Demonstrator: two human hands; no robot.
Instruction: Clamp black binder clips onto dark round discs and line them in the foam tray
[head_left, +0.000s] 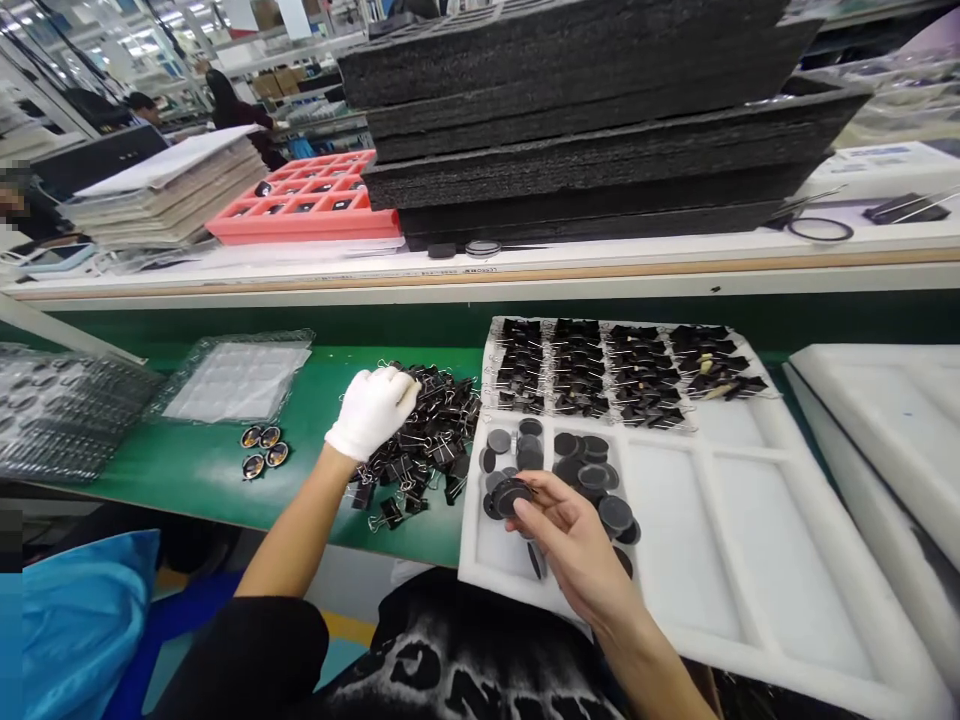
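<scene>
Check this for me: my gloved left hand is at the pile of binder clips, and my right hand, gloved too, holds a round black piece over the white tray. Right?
Not quite: the head view shows the right hand bare. It does hold a round black piece over the white tray, and the gloved left hand is at the pile of binder clips.

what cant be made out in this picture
- Whether the gloved left hand grips a binder clip: head view, its own back hides the fingertips.
- Underside of the black disc in the right hand: head view, turned away.
- Far end of the rightmost white tray: head view, cut off by the right edge.
- Print on the shelf edge: head view, too small.
</scene>
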